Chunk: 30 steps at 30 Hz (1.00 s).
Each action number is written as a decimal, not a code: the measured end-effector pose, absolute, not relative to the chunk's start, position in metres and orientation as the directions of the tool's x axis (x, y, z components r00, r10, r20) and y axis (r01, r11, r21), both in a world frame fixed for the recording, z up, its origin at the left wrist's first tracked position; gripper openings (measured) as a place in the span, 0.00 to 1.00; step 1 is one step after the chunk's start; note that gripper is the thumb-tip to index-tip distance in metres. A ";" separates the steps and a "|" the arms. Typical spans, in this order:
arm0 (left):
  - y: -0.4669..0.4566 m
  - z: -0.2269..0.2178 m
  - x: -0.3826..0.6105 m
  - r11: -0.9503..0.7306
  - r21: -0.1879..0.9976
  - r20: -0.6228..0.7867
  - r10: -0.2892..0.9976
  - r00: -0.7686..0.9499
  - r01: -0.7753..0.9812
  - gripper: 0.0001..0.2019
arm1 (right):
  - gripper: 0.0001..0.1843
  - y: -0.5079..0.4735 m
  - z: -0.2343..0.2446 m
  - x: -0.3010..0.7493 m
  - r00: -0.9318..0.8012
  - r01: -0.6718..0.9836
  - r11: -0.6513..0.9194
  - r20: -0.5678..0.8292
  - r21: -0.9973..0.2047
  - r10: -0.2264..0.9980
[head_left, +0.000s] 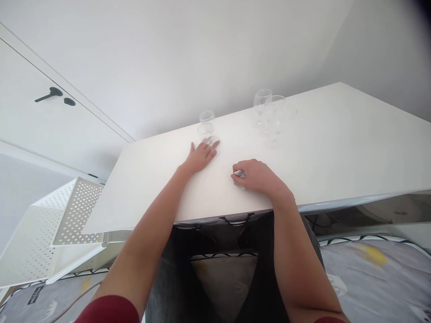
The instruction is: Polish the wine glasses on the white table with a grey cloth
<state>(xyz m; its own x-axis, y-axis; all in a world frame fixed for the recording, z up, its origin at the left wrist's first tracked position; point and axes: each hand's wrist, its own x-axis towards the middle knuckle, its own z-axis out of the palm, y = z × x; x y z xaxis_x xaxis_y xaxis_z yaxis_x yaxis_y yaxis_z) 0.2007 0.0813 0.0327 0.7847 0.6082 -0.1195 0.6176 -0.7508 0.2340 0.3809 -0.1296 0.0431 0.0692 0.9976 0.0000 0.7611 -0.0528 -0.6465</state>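
Note:
A clear stemmed glass (pixel 206 122) stands near the back edge of the white table. My left hand (pixel 201 155) lies at its foot, fingers spread out and touching or resting over the base. The stem is faint and partly blurred by my fingertips. Closer to the front edge, my right hand (pixel 255 175) is closed around a crumpled white cloth or tissue (pixel 240 173), of which only a small bit shows between thumb and fingers. Two more clear stemmed glasses, a rear one (pixel 262 99) and a front one (pixel 276 107), stand close together beyond my right hand.
The white table (pixel 336 143) runs along a pale wall. At the left are a door with a black handle (pixel 49 94) and a white perforated rack (pixel 79 211). Below the table edge lies grey patterned fabric (pixel 380 278), around my dark-clothed legs.

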 end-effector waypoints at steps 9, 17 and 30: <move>0.069 0.039 0.035 -0.424 0.172 -0.123 0.886 0.447 0.889 0.34 | 0.11 -0.134 0.043 0.381 0.068 0.745 -0.061 -0.015 -0.664 0.998; 0.069 0.037 0.015 -0.253 0.183 -0.061 0.962 0.268 0.950 0.35 | 0.12 -0.131 0.043 0.381 0.077 0.747 -0.067 -0.014 -0.662 0.997; -0.051 0.024 0.045 -0.341 0.368 0.456 0.877 0.151 0.865 0.16 | 0.10 -0.130 0.040 0.380 0.070 0.754 -0.064 -0.016 -0.654 0.997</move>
<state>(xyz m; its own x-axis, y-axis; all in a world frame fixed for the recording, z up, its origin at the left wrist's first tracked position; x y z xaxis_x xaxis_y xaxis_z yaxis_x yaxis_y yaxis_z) 0.0448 -0.0508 0.0239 0.1513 0.8770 0.4561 0.8652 -0.3407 0.3679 0.3805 -0.1302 0.0397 0.0702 0.9974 -0.0160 0.7540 -0.0635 -0.6538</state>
